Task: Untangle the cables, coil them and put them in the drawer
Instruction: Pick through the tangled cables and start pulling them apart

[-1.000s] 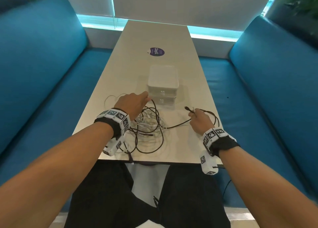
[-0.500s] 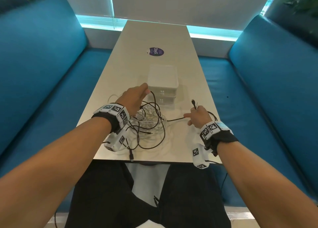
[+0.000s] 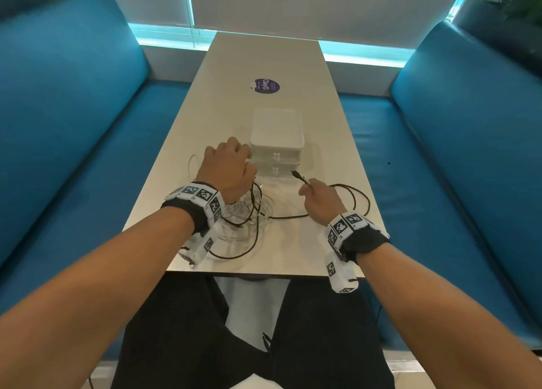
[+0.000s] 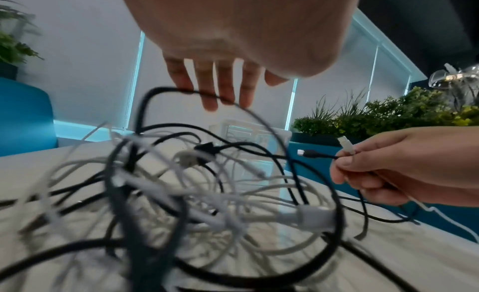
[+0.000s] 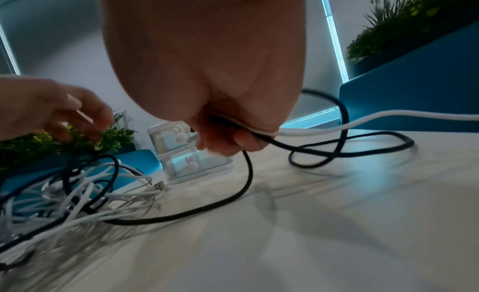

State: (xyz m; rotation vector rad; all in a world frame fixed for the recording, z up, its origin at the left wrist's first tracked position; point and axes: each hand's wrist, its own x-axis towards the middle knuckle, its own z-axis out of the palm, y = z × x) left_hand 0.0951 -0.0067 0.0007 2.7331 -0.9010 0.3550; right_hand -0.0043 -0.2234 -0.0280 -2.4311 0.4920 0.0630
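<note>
one tangled heap of black and white cables (image 3: 249, 215) lies on the near end of the table (image 3: 264, 62); the strands are too knotted to count. one small white drawer unit (image 3: 277, 142) with two shut drawers stands just beyond the heap; the contents cannot be made out. the left hand (image 3: 227, 170) hovers over the tangle with fingers (image 4: 223, 85) hanging fairly straight, tips touching a raised black loop. the right hand (image 3: 321, 199) is curled, pinching one black cable end (image 4: 309, 153) and one white cable end (image 4: 346, 145), plugs poking out toward the drawers.
</note>
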